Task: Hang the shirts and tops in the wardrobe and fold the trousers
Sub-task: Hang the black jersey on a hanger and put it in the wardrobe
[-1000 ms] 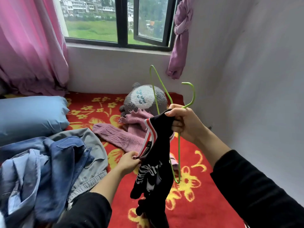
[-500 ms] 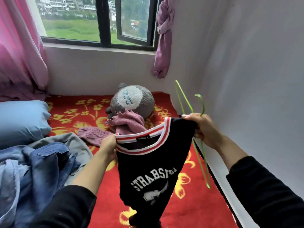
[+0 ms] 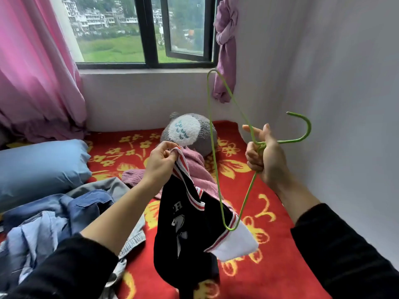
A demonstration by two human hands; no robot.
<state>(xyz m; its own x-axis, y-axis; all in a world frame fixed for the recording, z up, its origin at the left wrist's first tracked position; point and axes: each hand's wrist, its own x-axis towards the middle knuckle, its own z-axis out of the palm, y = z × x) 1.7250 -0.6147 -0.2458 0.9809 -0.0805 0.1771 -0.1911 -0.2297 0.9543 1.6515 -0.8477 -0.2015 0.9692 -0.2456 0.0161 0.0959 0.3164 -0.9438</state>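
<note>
A black jersey top (image 3: 183, 229) with red-and-white trim and white lettering hangs over the bed. My left hand (image 3: 160, 161) pinches its collar edge at the top. My right hand (image 3: 262, 156) grips the neck of a green wire hanger (image 3: 212, 134), held tilted with its hook pointing right toward the wall. The hanger's lower corner (image 3: 231, 228) sits at the jersey's white-lined sleeve opening; whether it is inside the opening is unclear. A pink knitted top (image 3: 198, 171) lies on the bed behind the jersey.
A pile of blue denim and grey clothes (image 3: 64, 214) lies at the left on the red flowered bedspread (image 3: 254, 277). A blue pillow (image 3: 41, 167) and a grey plush toy (image 3: 190, 131) sit further back. The white wall (image 3: 345, 104) is close on the right, and the window (image 3: 146, 31) is ahead.
My right hand let go of the jersey's shoulder and now holds only the hanger, swung upward. The jersey dropped from spread wide to hanging from my left hand.
</note>
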